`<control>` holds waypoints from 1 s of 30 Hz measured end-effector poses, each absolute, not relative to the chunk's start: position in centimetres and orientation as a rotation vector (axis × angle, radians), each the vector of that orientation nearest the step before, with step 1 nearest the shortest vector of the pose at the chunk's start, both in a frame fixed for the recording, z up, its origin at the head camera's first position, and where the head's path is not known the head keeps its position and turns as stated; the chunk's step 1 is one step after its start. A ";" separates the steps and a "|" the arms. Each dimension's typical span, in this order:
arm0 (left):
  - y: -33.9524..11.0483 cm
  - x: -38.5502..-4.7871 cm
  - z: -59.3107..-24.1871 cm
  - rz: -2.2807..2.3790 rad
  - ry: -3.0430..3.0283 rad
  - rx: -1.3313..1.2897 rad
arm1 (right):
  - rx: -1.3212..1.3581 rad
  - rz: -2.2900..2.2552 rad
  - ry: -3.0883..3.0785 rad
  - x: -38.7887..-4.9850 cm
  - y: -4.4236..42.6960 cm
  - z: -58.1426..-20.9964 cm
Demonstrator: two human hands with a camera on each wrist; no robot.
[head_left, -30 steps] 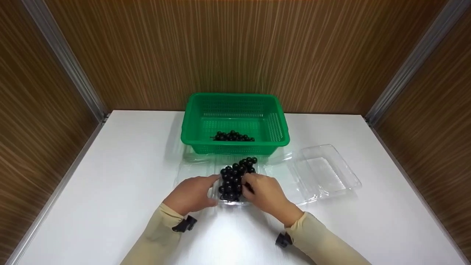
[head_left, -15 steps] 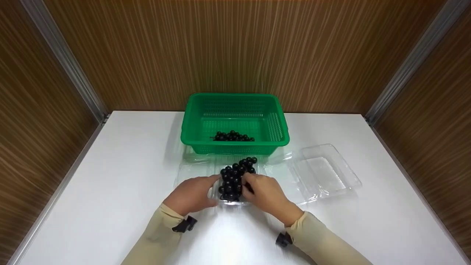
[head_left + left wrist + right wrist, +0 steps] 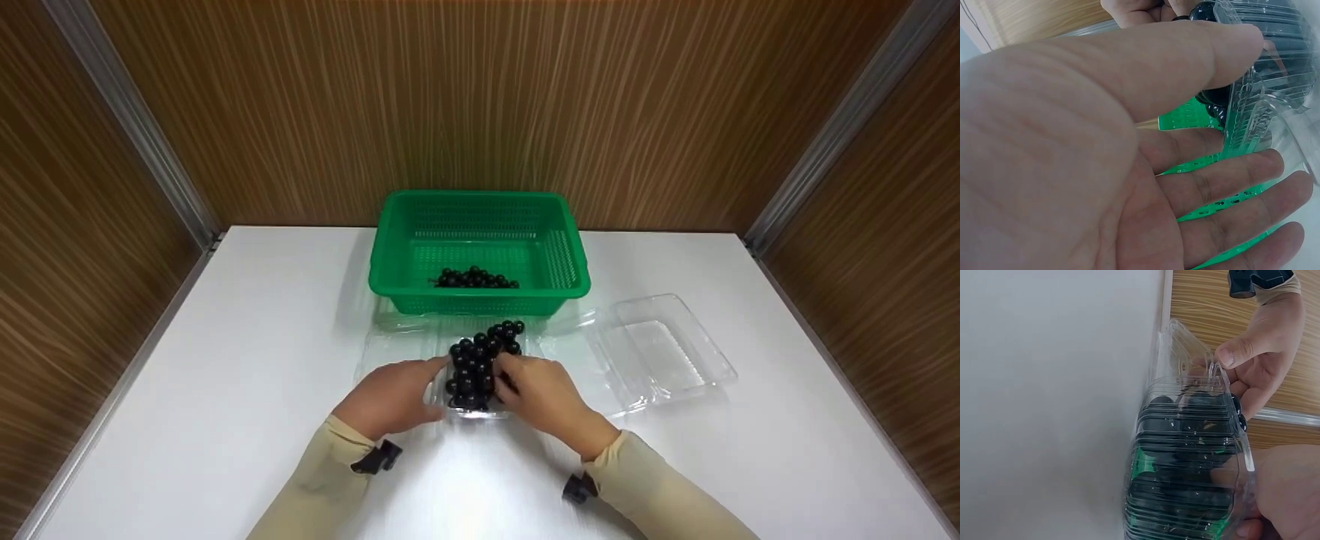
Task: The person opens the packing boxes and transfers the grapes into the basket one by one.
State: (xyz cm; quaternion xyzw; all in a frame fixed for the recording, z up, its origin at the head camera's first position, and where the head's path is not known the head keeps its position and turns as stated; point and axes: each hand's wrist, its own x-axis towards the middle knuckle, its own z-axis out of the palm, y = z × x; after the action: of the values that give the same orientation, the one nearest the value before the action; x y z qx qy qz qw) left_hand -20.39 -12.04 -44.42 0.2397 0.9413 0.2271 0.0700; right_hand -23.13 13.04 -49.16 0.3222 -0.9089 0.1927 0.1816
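Note:
A bunch of black grapes (image 3: 466, 369) lies in a clear plastic clamshell box (image 3: 480, 413) at the middle of the table. My left hand (image 3: 390, 397) is at the box's left side. Its thumb (image 3: 1230, 53) lies straight by the ribbed wall in the left wrist view, and its other fingers are extended and spread. From the right, my right hand (image 3: 544, 394) reaches over the rim, its curled fingers gripping the grapes. In the right wrist view the grapes show dark through the box wall (image 3: 1185, 439), and the right fingertips are partly hidden.
Directly behind the box stands a green plastic basket (image 3: 480, 291) with another dark grape bunch (image 3: 476, 278) inside. An open clear lid or tray (image 3: 667, 345) spreads to the right on the white table (image 3: 247, 360). Wood-grain panels (image 3: 480, 112) enclose the back and sides.

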 end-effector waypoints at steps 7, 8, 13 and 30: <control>-12.0 -20.4 -44.2 0.696 2.828 0.732 | 0.876 0.618 -2.554 -23.2 13.0 -49.0; -12.0 -20.4 -44.2 0.704 2.826 0.735 | 0.871 0.630 -2.549 -23.2 13.0 -49.0; -12.0 -20.3 -44.1 0.702 2.824 0.746 | 0.853 0.664 -2.535 -23.3 13.0 -48.9; -12.0 -20.2 -44.1 0.692 2.817 0.749 | 0.832 0.692 -2.475 -23.5 13.2 -48.8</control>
State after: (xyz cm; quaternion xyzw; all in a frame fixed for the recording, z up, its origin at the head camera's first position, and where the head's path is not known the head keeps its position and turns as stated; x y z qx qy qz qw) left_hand -20.25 -12.00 -44.14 0.2495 0.9378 0.2303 0.0730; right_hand -23.54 13.21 -48.81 0.3007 -0.8942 0.2498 0.2182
